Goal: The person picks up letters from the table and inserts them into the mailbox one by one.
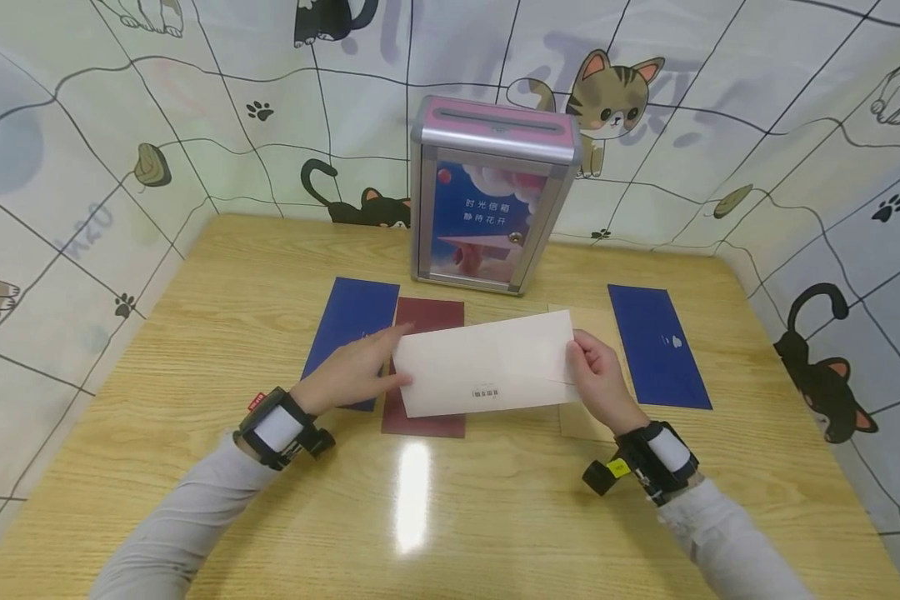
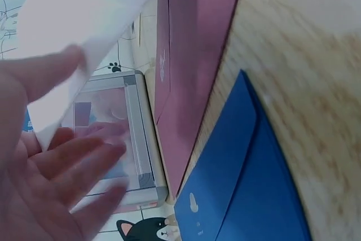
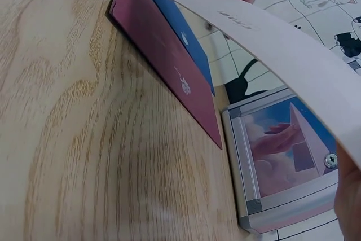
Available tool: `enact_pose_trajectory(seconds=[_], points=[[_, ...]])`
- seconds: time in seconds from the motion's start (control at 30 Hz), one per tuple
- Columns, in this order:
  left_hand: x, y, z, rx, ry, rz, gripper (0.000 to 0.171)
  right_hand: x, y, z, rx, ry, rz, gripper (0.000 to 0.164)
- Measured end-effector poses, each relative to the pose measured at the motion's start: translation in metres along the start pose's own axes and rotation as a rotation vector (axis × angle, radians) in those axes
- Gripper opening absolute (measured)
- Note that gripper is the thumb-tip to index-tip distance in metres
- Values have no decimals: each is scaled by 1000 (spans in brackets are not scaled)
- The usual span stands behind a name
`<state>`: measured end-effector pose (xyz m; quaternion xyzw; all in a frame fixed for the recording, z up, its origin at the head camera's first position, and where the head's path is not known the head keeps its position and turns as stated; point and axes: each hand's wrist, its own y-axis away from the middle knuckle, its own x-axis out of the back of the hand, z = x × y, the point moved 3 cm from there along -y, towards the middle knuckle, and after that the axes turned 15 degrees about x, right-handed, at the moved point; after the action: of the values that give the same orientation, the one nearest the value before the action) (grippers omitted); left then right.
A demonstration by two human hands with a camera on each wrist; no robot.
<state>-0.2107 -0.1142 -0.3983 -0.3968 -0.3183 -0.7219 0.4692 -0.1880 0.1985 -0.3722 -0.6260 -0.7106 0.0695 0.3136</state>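
Note:
A white envelope (image 1: 487, 367) with small dark print along its lower edge spans the space between both hands, raised over the table. At its left end, my left hand (image 1: 356, 367) has the thumb on the front face and fingers behind. The left wrist view shows the thumb (image 2: 51, 74) lying across the paper and the other fingers spread behind it. My right hand (image 1: 602, 375) pinches the opposite end, thumb in front. The envelope bows slightly in the right wrist view. It partly covers a maroon envelope (image 1: 423, 425) and a beige envelope (image 1: 581, 423) beneath.
A blue envelope (image 1: 356, 304) lies left of the maroon one, and another blue envelope (image 1: 660, 346) lies at the right. Behind them stands a metal-framed letter box (image 1: 495, 196) with a pink, slotted top. Cat-print fabric (image 1: 270, 108) encloses the wooden table (image 1: 495, 517).

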Motion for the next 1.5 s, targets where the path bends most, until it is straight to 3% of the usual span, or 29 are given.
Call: enact_pose_trajectory(seconds=[0.17,0.47,1.1,1.37,1.5], points=[[2,-1,1,3,73,10,41,-2,0,2,-19,-32,-21,19],[4,-1,3,16,85,-7,16,-4,0,7,-14,-35,-18,18],[9,-2,6,-11,130,-14,14,0,-6,4,62,-17,-73,18],[8,-5,9,-66,168,-4,18,13,-25,-6,109,66,-152,19],[10,-6,9,-85,196,10,15,16,-41,-24,140,125,-208,12]])
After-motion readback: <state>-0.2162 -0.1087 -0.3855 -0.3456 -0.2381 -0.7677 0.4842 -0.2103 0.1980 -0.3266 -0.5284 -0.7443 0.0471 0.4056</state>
